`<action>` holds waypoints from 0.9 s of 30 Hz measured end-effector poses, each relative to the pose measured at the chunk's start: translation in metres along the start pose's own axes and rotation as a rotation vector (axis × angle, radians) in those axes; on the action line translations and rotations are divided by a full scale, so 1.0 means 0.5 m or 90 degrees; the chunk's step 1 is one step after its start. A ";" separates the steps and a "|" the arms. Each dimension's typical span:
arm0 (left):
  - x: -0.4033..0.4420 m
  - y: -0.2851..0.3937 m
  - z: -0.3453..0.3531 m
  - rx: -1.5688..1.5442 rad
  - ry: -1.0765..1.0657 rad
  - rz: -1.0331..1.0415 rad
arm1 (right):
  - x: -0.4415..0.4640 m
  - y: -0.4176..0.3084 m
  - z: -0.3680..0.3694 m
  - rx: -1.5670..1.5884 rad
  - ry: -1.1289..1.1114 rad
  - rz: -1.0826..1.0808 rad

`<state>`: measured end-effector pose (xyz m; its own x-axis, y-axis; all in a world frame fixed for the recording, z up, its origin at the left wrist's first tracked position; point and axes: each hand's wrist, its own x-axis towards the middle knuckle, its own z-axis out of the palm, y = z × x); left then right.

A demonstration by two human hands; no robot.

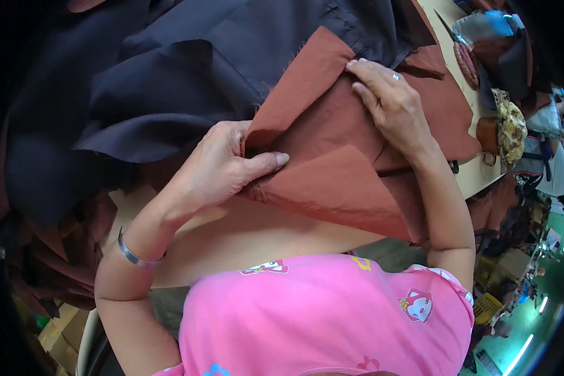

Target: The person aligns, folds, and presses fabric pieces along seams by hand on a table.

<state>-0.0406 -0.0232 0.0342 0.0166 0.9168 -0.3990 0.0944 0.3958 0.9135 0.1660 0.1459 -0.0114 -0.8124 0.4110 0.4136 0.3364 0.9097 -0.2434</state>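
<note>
A piece of rust-brown fabric (332, 106) lies across the table in front of me, with raw, frayed edges and one strip folded over. My left hand (222, 163) grips the near end of that fold, thumb on top and fingers hidden beneath the cloth. At the fold's far corner, my right hand (391, 106) has its fingertips on the edge, the thumb bent close by; it wears a ring. A loose flap of the same fabric hangs toward me below the hands. Dark, nearly black cloth (163, 88) spreads in loose folds beyond and to the left.
The pale table (282, 229) shows along its near edge. On its right side are a brown cup-like container (487, 135), a yellowish mottled object (511, 128) and a clear-and-blue plastic packet (489, 26). More dark red cloth (50, 269) hangs at the left.
</note>
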 end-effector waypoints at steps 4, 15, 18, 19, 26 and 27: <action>-0.012 -0.001 0.008 -0.038 -0.001 -0.018 | 0.024 -0.013 -0.002 -0.046 0.040 0.100; -0.064 0.032 -0.018 -0.273 -0.120 -0.090 | 0.015 -0.052 -0.078 0.850 0.011 0.374; -0.066 0.022 -0.014 -0.223 -0.101 -0.054 | 0.001 -0.054 -0.094 0.917 0.010 0.388; -0.065 0.021 -0.010 -0.205 -0.078 -0.039 | -0.003 -0.054 -0.098 0.945 -0.004 0.396; -0.061 0.023 -0.002 -0.157 -0.036 -0.067 | -0.021 -0.067 -0.108 0.975 -0.086 0.387; -0.061 0.023 -0.001 -0.152 -0.033 -0.066 | -0.020 -0.066 -0.108 0.977 -0.107 0.384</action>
<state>-0.0407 -0.0466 0.0567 0.0707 0.8690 -0.4898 -0.1396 0.4948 0.8577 0.1887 0.1148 0.0399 -0.8212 0.5571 -0.1237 -0.0680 -0.3106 -0.9481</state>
